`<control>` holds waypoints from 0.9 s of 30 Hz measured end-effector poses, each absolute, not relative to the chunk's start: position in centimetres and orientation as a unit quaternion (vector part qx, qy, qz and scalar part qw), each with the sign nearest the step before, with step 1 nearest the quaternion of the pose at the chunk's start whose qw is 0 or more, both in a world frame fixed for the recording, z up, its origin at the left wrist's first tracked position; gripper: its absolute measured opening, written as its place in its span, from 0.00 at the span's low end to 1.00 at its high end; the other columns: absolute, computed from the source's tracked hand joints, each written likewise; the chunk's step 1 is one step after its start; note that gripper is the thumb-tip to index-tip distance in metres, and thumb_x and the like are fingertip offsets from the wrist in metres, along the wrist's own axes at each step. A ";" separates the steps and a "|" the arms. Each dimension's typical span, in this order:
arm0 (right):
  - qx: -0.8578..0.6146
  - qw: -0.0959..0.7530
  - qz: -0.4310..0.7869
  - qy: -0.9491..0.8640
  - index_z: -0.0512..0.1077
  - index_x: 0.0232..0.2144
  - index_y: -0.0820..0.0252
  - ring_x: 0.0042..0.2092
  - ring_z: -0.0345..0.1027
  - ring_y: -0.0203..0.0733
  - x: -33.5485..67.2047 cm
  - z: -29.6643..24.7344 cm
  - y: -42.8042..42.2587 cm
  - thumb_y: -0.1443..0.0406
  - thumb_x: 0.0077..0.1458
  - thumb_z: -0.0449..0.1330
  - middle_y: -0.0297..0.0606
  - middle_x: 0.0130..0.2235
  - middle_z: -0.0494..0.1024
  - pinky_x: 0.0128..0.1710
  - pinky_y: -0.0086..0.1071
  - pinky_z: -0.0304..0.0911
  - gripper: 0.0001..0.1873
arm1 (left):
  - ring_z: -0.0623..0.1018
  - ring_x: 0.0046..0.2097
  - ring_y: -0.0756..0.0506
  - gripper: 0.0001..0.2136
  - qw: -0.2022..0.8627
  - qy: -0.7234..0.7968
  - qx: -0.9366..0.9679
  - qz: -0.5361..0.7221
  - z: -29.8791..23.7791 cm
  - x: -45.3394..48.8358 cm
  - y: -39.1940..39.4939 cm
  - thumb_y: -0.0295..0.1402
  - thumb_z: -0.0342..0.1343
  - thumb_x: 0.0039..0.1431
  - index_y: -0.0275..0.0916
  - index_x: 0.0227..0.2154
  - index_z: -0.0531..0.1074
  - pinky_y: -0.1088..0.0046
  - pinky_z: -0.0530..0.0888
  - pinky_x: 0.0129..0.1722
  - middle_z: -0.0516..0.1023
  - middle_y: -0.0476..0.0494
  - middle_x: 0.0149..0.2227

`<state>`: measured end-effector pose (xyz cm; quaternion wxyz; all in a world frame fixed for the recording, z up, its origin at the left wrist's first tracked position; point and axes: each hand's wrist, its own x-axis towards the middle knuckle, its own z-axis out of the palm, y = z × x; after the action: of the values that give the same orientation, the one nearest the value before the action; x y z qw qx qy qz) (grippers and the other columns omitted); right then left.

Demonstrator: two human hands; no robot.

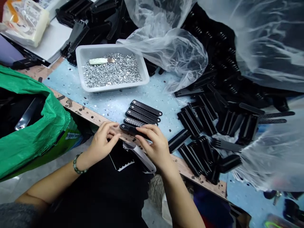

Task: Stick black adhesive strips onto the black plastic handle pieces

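Note:
Four-sided white tray aside, a short row of narrow black textured handle pieces [144, 113] lies near the table's front edge, with small metal inserts at their ends. My right hand [155, 144] pinches the right part of the nearest black handle piece [128, 128] between thumb and fingers. My left hand [103, 141] is half curled beside that piece's left end. Its thumb and forefinger are apart, and nothing shows between them. Behind the row, the white tray [82, 76] holds many small silvery metal parts [118, 71] and a pale-handled tool [98, 61].
Piled black handle parts [194, 126] crowd the table at right, partly under clear plastic bags [266, 41]. A green bag [57, 117] with dark parts stands at left. More black parts [99, 19] and a wrapped package [26, 22] are at the back left.

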<state>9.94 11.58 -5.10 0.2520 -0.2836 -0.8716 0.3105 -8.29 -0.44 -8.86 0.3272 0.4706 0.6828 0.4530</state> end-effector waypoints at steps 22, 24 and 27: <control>-0.285 0.125 0.184 -0.932 0.72 0.46 0.63 0.42 0.70 0.42 7.5 -5.6 11.8 0.62 0.62 0.56 0.43 0.43 0.75 0.41 0.35 0.67 0.13 | 0.80 0.33 0.50 0.12 0.518 0.636 0.362 0.443 -9.1 -9.5 3.4 0.38 0.56 0.60 0.35 0.41 0.71 0.77 0.79 0.34 0.78 0.43 0.37; -0.325 0.111 0.144 -0.928 0.69 0.48 0.63 0.42 0.71 0.44 8.3 -5.1 11.6 0.57 0.61 0.58 0.45 0.43 0.75 0.38 0.35 0.67 0.18 | 0.80 0.33 0.51 0.11 0.503 0.651 0.372 0.430 -9.1 -9.4 3.5 0.38 0.55 0.60 0.35 0.41 0.71 0.78 0.78 0.34 0.78 0.44 0.39; -0.378 0.120 0.172 -0.902 0.69 0.45 0.62 0.40 0.70 0.43 10.0 -5.0 11.7 0.57 0.60 0.59 0.42 0.39 0.74 0.37 0.34 0.66 0.16 | 0.80 0.34 0.51 0.11 0.484 0.668 0.384 0.414 -9.1 -9.4 3.4 0.38 0.55 0.60 0.36 0.41 0.72 0.77 0.78 0.34 0.78 0.44 0.39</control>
<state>10.01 11.65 -4.96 0.1199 -0.3777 -0.9019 0.1718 -9.37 3.41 -9.05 0.4844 0.3843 0.6679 0.4142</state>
